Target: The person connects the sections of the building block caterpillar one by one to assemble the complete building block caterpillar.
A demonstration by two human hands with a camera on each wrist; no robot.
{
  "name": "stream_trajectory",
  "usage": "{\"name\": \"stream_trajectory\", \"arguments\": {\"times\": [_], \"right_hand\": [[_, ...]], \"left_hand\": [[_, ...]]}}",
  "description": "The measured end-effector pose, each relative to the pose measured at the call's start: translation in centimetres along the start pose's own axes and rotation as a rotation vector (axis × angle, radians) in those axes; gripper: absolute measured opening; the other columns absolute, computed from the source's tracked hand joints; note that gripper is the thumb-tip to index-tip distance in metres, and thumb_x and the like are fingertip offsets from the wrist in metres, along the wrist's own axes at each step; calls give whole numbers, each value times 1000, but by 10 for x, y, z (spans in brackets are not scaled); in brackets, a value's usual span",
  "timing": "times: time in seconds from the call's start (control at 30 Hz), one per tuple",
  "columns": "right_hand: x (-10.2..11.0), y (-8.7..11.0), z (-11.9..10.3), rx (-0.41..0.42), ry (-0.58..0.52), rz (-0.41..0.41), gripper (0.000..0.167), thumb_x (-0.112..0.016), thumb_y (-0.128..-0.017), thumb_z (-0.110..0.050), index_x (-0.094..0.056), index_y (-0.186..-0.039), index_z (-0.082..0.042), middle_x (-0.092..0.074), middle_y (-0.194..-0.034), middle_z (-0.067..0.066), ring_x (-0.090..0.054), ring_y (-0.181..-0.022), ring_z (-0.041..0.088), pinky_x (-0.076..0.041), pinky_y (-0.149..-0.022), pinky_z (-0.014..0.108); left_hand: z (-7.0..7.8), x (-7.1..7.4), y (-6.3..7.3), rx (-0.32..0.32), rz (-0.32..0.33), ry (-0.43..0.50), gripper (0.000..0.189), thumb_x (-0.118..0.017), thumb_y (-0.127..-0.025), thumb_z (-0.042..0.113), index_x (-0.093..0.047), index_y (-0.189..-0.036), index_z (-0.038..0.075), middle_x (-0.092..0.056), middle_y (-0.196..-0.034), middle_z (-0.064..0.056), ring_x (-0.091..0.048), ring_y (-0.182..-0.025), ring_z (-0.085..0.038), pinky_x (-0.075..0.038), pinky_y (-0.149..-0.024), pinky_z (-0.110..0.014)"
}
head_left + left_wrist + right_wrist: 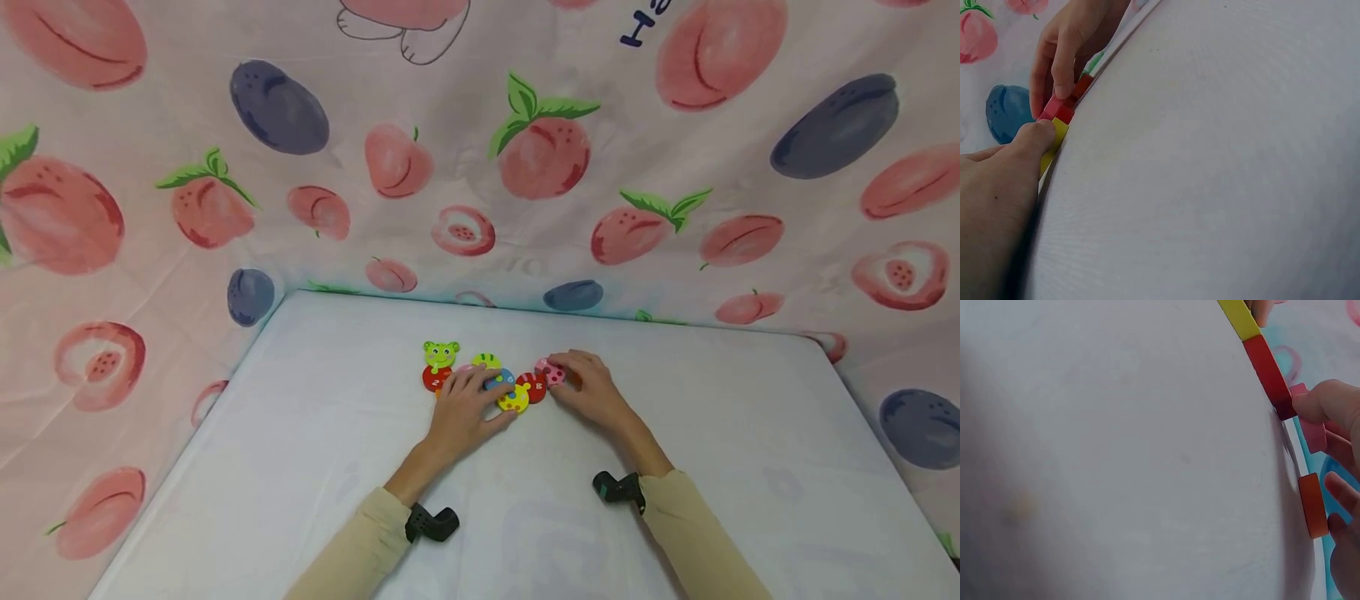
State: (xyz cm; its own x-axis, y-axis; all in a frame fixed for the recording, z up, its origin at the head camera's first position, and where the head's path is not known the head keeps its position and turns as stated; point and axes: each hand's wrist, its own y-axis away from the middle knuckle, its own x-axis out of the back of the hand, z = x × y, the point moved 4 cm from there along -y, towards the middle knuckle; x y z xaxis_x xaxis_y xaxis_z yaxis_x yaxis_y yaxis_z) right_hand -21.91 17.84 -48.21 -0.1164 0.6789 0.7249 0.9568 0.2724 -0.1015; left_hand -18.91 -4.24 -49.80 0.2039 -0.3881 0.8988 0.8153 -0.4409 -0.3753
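Observation:
A row of round, numbered caterpillar puzzle pieces lies on the white table. Its green head piece is at the left end, above a red piece marked 2. My left hand lies over the middle pieces, thumb and index finger about the yellow spotted piece, beside the blue piece. Between thumb and fingers, my right hand pinches the pink spotted piece against the end of the red piece marked 8. An orange piece stands by its other fingers. My left hand partly hides several pieces.
The white table extends around the row. Behind it hangs a fruit-print cloth. A black wrist camera sits on the left cuff and another camera on the right.

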Motion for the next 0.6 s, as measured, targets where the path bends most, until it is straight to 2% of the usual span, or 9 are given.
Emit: {"name": "stream_trajectory", "arguments": {"times": [0.13, 0.4, 0.6], "right_hand": [[-2, 0, 1, 11, 5, -4, 48, -69, -86, -21, -58, -132, -14, -55, -140, 13, -34, -137, 36, -31, -109, 67], [-3, 1, 2, 84, 61, 10, 47, -71, -85, -17, -60, -130, -12, -59, -135, 13, -39, -133, 39, -28, -108, 69], [-4, 0, -1, 74, 116, -24, 48, -71, -85, -18, -59, -131, -12, -58, -136, 13, -37, -136, 39, -24, -110, 68]], "left_hand": [[0, -1, 1, -3, 18, 6, 44, -62, -87, 55, -63, -126, 35, -55, -138, 4, -46, -131, -21, -35, -112, -48], [0, -1, 0, 1, 12, 14, 44, -62, -88, 55, -63, -127, 35, -54, -139, 4, -45, -131, -20, -34, -113, -49], [0, -1, 0, 14, -11, 14, 44, -60, -89, 55, -62, -127, 35, -53, -140, 5, -44, -132, -20, -33, -114, -48]]}}
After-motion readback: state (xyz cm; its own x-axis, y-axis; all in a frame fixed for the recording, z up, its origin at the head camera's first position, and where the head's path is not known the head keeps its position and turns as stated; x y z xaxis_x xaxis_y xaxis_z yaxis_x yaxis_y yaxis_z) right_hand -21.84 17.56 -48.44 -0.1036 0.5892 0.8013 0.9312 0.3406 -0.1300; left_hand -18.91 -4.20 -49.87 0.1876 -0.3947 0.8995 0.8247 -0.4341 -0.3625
